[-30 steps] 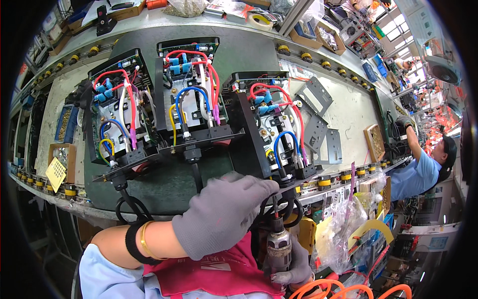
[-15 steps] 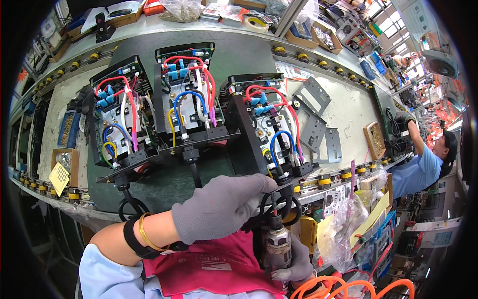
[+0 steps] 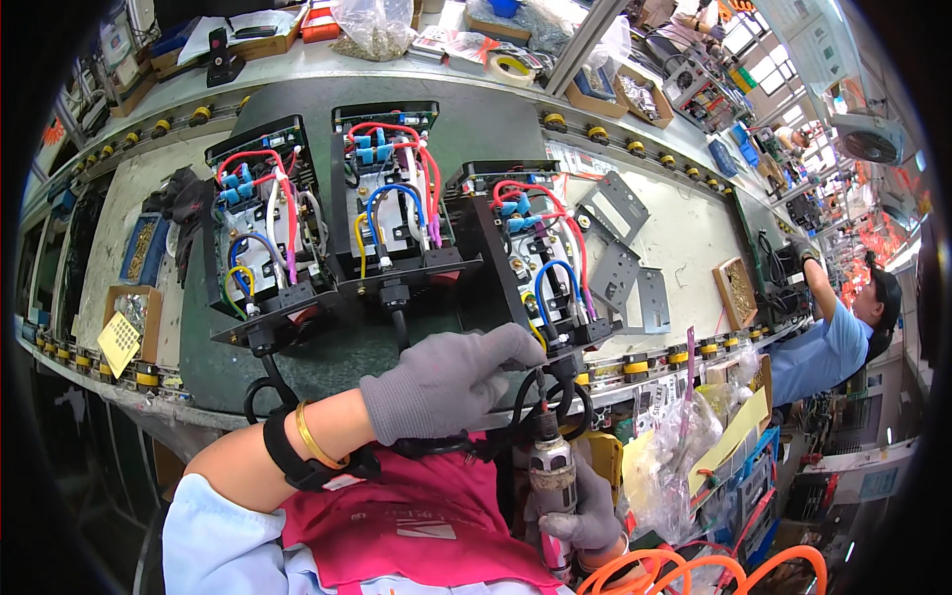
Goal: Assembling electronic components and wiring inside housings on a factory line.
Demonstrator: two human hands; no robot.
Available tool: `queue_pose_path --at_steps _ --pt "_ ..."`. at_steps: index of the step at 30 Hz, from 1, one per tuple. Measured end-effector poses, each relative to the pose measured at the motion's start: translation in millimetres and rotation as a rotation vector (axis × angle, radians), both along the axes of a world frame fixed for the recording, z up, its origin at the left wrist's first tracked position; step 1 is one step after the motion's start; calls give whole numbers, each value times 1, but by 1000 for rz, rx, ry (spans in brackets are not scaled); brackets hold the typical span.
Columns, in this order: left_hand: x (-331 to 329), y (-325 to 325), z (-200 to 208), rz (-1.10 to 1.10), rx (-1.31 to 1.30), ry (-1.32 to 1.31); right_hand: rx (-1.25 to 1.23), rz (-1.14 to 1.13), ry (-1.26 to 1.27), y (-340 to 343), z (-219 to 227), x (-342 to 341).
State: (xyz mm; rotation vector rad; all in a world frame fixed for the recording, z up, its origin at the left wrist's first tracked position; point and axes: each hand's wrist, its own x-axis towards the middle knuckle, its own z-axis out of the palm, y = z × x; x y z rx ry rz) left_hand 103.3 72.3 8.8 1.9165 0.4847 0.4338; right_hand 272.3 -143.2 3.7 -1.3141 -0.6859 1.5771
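Three open black electronics units with red, blue and yellow wires stand in a row: a left unit [image 3: 263, 228], a middle unit [image 3: 392, 198] and a right unit [image 3: 540, 253]. My left hand [image 3: 436, 387], in a grey glove, is closed with its index finger stretched to the front panel of the right unit. Anything between its fingertips is hidden. In my gloved right hand [image 3: 593, 511] is a power screwdriver [image 3: 552, 474], held upright below that panel. Its bit points up beside my left fingertips. Black cables [image 3: 268, 387] hang from the units' front panels.
Flat dark metal plates [image 3: 623, 273] lie right of the units. A blue bin [image 3: 146, 248] and a cardboard box [image 3: 139, 312] of small parts stand left, another parts box [image 3: 736, 293] right. Orange coiled hose [image 3: 694, 570] loops at lower right. A co-worker [image 3: 828, 332] works farther right.
The view has shifted slightly, so the left and middle units appear farther right. My left fingertips and the screwdriver stay by the right unit's front panel, with the screwdriver still in my right hand.
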Motion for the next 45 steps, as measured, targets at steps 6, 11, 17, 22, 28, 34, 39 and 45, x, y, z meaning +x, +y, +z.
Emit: queue_pose_path --at_steps 6,11,17,22,28,34,39,45 --pt "0 -2 9 -11 -3 51 45 63 -50 2 1 0" --pt "8 -23 4 204 404 -60 80 47 -32 -5 1 0" --pt "19 -37 -15 276 371 -257 26 -213 145 -50 6 2" --pt "29 -29 -24 311 635 -301 147 -548 489 -80 -30 16" --pt "32 -33 -24 338 519 -331 92 -556 1014 -81 -80 54" --pt "30 -17 -7 161 802 -91 204 -509 1188 -75 -83 62" --pt "33 -14 -2 101 734 -163 254 -482 1197 -79 -82 58" --pt "37 -24 -3 183 849 -156 273 -459 1405 -65 -84 69"
